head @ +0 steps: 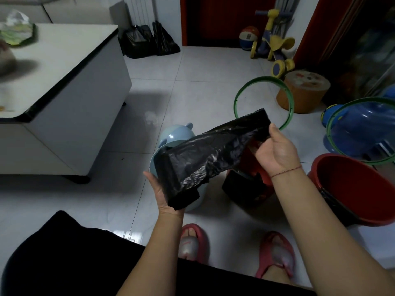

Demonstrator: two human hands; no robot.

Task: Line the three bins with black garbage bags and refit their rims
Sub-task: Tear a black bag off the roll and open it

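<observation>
Between both hands, black bag stretched flat; left hand and right hand fingers pinched ends. Opening step; next, find mouth, spread over pale blue bin below.

The person has bare forearms without sleeves. A thin red string bracelet goes around the right wrist. A black garment covers the lap. The feet wear pink open-toe slippers.

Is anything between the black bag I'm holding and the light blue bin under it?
Nothing visible. The black bag, held by left hand and right hand, hangs directly over the light blue bin, whose opening is largely hidden behind it.
</observation>
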